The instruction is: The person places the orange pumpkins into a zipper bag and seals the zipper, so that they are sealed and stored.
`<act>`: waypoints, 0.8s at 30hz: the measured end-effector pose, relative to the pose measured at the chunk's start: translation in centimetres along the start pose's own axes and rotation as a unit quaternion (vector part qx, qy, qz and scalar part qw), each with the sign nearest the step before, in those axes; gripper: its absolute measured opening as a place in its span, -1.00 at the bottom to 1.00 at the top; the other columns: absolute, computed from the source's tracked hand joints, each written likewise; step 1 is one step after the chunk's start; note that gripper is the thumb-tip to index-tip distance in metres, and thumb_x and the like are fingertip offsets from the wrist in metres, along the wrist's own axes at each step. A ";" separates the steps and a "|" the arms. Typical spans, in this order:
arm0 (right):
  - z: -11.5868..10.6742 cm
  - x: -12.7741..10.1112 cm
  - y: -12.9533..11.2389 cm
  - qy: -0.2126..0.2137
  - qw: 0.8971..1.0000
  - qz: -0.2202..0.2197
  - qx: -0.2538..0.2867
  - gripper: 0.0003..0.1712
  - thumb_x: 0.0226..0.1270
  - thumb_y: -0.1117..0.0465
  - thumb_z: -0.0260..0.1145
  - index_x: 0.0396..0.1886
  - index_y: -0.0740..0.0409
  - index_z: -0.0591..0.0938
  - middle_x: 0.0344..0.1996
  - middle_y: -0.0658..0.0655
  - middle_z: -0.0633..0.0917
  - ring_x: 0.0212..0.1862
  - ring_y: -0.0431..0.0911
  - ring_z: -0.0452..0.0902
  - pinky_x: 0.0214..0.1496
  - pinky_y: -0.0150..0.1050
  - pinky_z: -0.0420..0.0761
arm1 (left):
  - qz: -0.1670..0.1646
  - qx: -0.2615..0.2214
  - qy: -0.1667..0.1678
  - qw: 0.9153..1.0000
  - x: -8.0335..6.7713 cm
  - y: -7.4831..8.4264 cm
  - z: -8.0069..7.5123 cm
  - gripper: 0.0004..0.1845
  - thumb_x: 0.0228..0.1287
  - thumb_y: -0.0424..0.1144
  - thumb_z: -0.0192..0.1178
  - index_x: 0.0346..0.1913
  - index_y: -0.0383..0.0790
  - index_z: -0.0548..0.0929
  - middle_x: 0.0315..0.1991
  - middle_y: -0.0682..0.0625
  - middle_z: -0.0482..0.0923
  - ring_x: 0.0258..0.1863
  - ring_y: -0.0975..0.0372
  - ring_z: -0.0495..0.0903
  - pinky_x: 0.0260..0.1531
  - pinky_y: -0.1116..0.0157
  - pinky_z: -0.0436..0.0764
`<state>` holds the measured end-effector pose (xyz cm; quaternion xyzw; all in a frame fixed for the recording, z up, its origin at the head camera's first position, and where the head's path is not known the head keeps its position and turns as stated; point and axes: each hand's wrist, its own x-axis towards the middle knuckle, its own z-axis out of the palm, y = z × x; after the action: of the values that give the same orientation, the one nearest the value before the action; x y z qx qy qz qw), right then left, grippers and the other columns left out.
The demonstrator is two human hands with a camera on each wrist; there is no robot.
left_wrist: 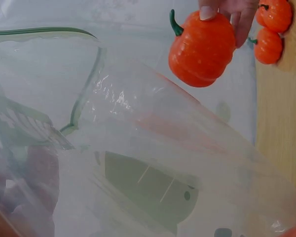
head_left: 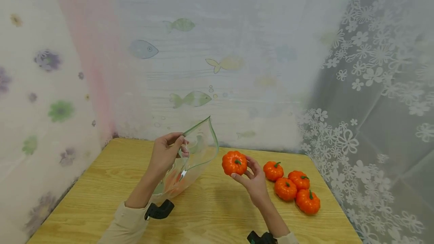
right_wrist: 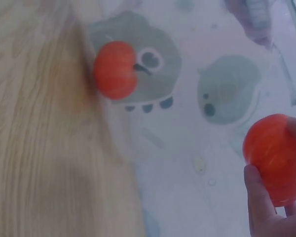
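My left hand [head_left: 166, 151] pinches the rim of a clear plastic bag [head_left: 203, 150] with a green edge, its mouth spread apart. Inside the bag, low down, an orange pumpkin [right_wrist: 116, 70] shows through the printed plastic. My right hand [head_left: 255, 183] grips a small orange toy pumpkin [head_left: 234, 163] with a green stem, held above the table just right of the bag's mouth. In the left wrist view this pumpkin [left_wrist: 201, 49] hangs beyond the bag, fingers over its top. Part of the left hand is seen blurred through the plastic.
Several more orange pumpkins [head_left: 286, 189] lie grouped on the right side of the wooden table [head_left: 101, 183]. Behind the table hangs a pale curtain [head_left: 237, 116] printed with fish, and a white flower-patterned sheet [head_left: 359, 168] runs down the right side.
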<state>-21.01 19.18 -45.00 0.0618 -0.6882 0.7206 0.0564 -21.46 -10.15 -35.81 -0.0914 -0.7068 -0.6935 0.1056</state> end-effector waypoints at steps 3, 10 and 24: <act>0.3 0.0 -0.8 -0.014 1.000 -0.006 0.004 -0.13 0.15 0.46 0.51 0.45 0.19 0.36 0.30 0.27 0.45 0.11 -0.03 0.60 0.04 -0.26 0.73 | 0.002 -0.007 -0.005 1.000 0.5 -0.1 -0.2 -0.69 0.60 -0.33 0.04 0.20 -0.46 0.58 -0.20 -0.18 0.65 -0.51 0.29 0.67 -0.40 0.35 0.74; 0.9 0.1 -2.5 -0.044 0.998 -0.016 0.030 -0.14 0.16 0.51 0.46 0.46 0.25 0.34 0.28 0.26 0.43 0.15 -0.10 0.59 0.05 -0.23 0.73 | 0.001 -0.007 -0.015 1.000 1.4 -0.4 -0.7 -0.68 0.61 -0.33 0.02 0.21 -0.47 0.57 -0.17 -0.23 0.65 -0.51 0.27 0.68 -0.40 0.34 0.74; 2.2 1.2 -5.4 -0.080 0.994 -0.046 0.055 -0.11 0.24 0.51 0.40 0.53 0.21 0.25 0.40 0.19 0.37 0.27 -0.17 0.55 0.15 -0.22 0.69 | -0.005 -0.009 -0.030 0.999 3.2 -0.7 -1.5 -0.68 0.60 -0.33 0.03 0.22 -0.47 0.56 -0.14 -0.26 0.65 -0.51 0.30 0.67 -0.40 0.36 0.73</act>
<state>-21.23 17.28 -39.39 0.1535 -0.6465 0.7467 0.0305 -24.73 -11.75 -35.61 -0.1100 -0.7038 -0.6972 0.0801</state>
